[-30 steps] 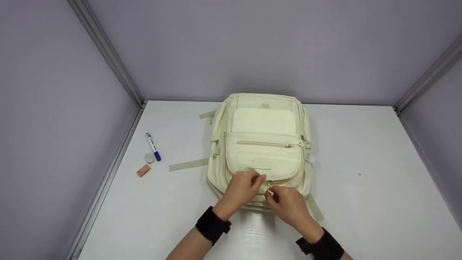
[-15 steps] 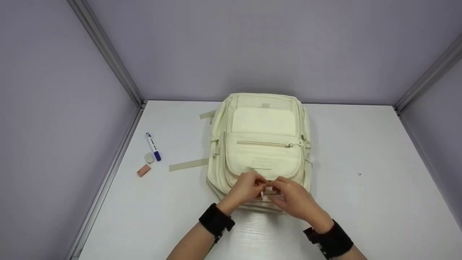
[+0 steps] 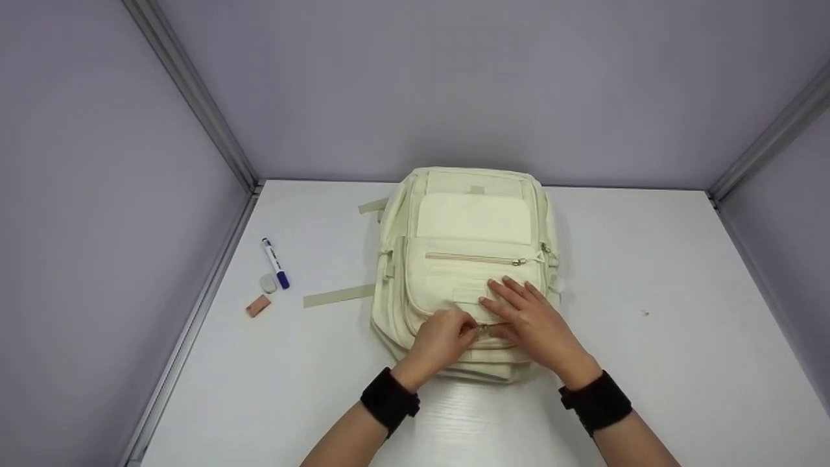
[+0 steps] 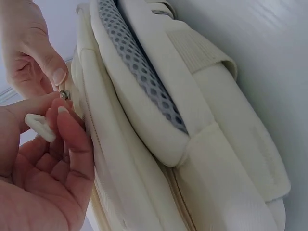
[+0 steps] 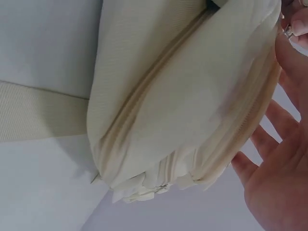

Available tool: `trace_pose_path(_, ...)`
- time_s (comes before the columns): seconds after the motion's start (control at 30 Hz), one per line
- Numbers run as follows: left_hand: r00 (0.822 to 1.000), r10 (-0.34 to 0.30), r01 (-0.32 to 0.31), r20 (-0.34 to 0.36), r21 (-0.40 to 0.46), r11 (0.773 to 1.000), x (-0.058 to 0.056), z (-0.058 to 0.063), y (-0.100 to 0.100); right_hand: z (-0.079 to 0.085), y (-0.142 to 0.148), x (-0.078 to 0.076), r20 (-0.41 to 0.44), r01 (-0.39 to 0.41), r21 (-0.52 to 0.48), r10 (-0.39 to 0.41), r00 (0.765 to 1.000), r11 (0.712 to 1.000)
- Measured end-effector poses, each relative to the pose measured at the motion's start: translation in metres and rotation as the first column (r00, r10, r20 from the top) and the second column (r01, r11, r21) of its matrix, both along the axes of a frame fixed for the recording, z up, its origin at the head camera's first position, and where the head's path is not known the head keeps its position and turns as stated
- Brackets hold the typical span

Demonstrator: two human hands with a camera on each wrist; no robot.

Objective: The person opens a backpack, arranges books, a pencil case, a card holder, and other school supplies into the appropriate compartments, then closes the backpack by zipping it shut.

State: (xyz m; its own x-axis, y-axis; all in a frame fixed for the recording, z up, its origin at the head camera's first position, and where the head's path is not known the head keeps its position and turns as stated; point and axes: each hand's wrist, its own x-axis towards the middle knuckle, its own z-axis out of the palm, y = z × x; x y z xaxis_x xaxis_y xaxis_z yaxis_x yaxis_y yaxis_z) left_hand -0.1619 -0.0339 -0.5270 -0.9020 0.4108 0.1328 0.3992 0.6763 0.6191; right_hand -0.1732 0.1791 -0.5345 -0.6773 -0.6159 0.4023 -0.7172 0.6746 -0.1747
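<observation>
A cream backpack (image 3: 476, 220) lies front side up on the white table. At the near end of its front pocket my left hand (image 3: 441, 337) pinches a zipper pull (image 4: 40, 127); the pull's cream tab sticks out between thumb and fingers in the left wrist view. My right hand (image 3: 535, 324) rests on the lower right of the front pocket, fingers spread and fairly straight. In the right wrist view those fingers lie along the pocket's edge, beside the tan zipper (image 5: 257, 103). Part of the pocket's zipper is hidden under both hands.
To the left on the table (image 3: 214, 389) lie a white marker with a blue cap (image 3: 275, 264), a small grey-white rounded item (image 3: 268, 283) and a pinkish block (image 3: 258, 306). A tiny scrap (image 3: 644, 313) lies at right. Straps (image 3: 338, 296) stick out from the backpack.
My right hand has let go of the zipper pull and moved up and right, spreading its fingers on the pocket. My left hand has come to pinch the pull.
</observation>
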Motion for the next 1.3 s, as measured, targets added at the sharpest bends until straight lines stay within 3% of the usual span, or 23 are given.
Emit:
trace_pose_path(0.2,0.992,0.026,-0.035,-0.122,-0.071,0.997,0.004,0.0,-0.005,-0.007,0.0,-0.004,-0.084,0.011,-0.017,-0.012,0.996,1.0)
trace_pose_path(0.3,0.988,0.038,-0.051,-0.15,-0.086,0.995,0.005,0.0,-0.011,-0.009,0.001,-0.005,-0.098,0.009,-0.012,-0.01,0.995,1.0)
trace_pose_path(0.67,0.978,0.107,-0.117,-0.179,-0.049,0.992,0.004,-0.002,-0.058,-0.009,0.005,-0.005,-0.015,-0.045,-0.068,0.044,0.999,0.997)
trace_pose_path(0.9,0.97,0.153,-0.168,-0.188,-0.065,0.984,-0.004,0.001,-0.09,-0.01,0.007,-0.006,-0.053,-0.092,-0.135,0.086,0.995,0.987)
trace_pose_path(1.07,0.958,0.22,-0.237,-0.181,-0.073,0.969,-0.011,0.003,-0.106,-0.008,0.006,-0.007,-0.072,-0.095,-0.154,0.084,0.994,0.984)
trace_pose_path(1.3,0.929,0.253,-0.281,-0.269,-0.071,0.957,-0.026,0.0,-0.113,-0.003,0.004,-0.007,-0.033,-0.087,-0.155,0.083,0.996,0.984)
